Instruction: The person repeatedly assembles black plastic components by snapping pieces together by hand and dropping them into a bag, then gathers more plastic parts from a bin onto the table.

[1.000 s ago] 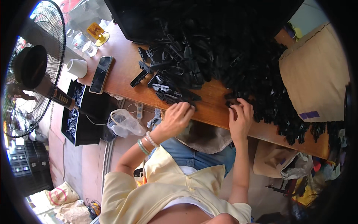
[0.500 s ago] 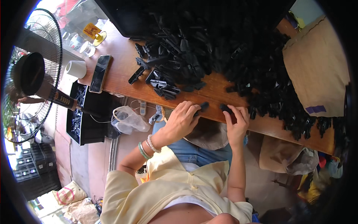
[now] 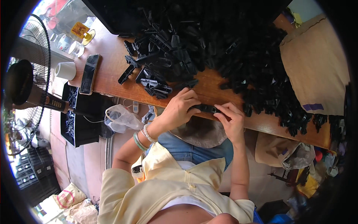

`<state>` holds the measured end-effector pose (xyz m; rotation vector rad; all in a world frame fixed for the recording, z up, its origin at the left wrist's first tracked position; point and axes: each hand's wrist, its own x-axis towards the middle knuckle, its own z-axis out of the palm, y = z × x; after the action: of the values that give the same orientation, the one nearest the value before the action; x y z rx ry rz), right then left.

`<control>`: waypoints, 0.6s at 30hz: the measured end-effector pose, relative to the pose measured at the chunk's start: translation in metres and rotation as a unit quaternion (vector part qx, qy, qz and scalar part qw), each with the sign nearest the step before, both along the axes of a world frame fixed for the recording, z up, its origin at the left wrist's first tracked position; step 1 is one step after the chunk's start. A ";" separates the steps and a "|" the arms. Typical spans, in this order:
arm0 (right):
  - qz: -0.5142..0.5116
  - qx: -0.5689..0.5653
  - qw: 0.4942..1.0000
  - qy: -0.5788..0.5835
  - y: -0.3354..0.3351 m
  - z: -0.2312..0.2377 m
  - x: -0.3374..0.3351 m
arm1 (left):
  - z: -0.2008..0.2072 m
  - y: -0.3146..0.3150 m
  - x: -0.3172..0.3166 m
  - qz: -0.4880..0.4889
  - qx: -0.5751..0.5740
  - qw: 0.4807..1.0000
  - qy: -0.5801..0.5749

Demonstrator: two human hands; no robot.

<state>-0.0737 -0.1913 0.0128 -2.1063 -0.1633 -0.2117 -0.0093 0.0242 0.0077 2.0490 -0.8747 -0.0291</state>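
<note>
Over the front edge of the wooden table (image 3: pixel 112 84), a slim black plastic piece (image 3: pixel 206 108) spans the gap between my two hands. My left hand (image 3: pixel 179 109), with bracelets at the wrist, is closed on its left end. The right end is pinched between thumb and fingers of my right hand (image 3: pixel 232 118). Whether it is one piece or two joined parts, I cannot tell. Just beyond my left hand lies a loose group of black plastic parts (image 3: pixel 154 86). A larger heap of small black parts (image 3: pixel 261 78) spreads behind and to the right of my right hand.
A phone (image 3: pixel 90 74), a white cup (image 3: pixel 65 70) and a yellow stand (image 3: pixel 86 36) sit at the table's left. Beside them is a fan (image 3: pixel 26 84). Below the edge are a black crate (image 3: pixel 86 128) and a plastic bag (image 3: pixel 123 118). Brown paper (image 3: pixel 317 63) covers the right.
My hands held separate black pieces apart; now both grip one black length between them. The whole view has shifted slightly, with the table items sitting farther left.
</note>
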 end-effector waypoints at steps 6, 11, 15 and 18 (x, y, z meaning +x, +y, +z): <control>0.023 0.020 0.999 -0.024 0.013 -0.008 0.006 | -0.006 -0.002 0.004 -0.034 -0.021 0.999 -0.022; 0.021 -0.028 0.999 -0.041 0.013 0.001 -0.012 | 0.006 0.000 -0.001 -0.059 -0.024 0.996 -0.060; -0.083 -0.018 0.995 -0.043 0.001 0.002 -0.038 | 0.029 0.000 0.001 0.042 0.031 0.991 -0.123; -0.283 -0.103 0.951 -0.076 -0.021 -0.003 -0.041 | 0.019 -0.007 0.013 0.119 0.203 0.949 -0.212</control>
<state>-0.1145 -0.2123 0.0100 -2.3010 0.3507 -0.7273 0.0037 0.0169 0.0271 2.5940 -0.9248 0.4094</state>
